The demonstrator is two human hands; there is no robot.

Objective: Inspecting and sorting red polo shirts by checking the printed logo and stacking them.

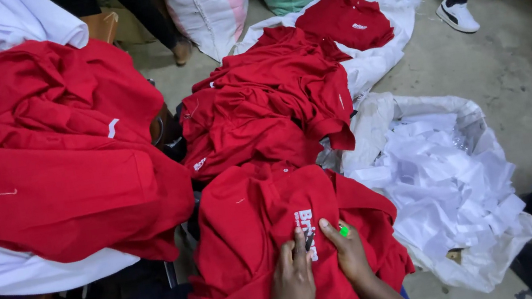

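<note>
Fingers of the left hand (pixel 292 282) lie flat and spread on a red shirt (pixel 273 241), gripping nothing. At three o'clock from it, the right hand (pixel 347 249) pinches a small dark tool (pixel 309 238) at the shirt's white printed patch (pixel 305 227). More red shirts (pixel 265 100) pile up at twelve o'clock; a white sack of scraps (pixel 450 191) sits at two o'clock.
</note>
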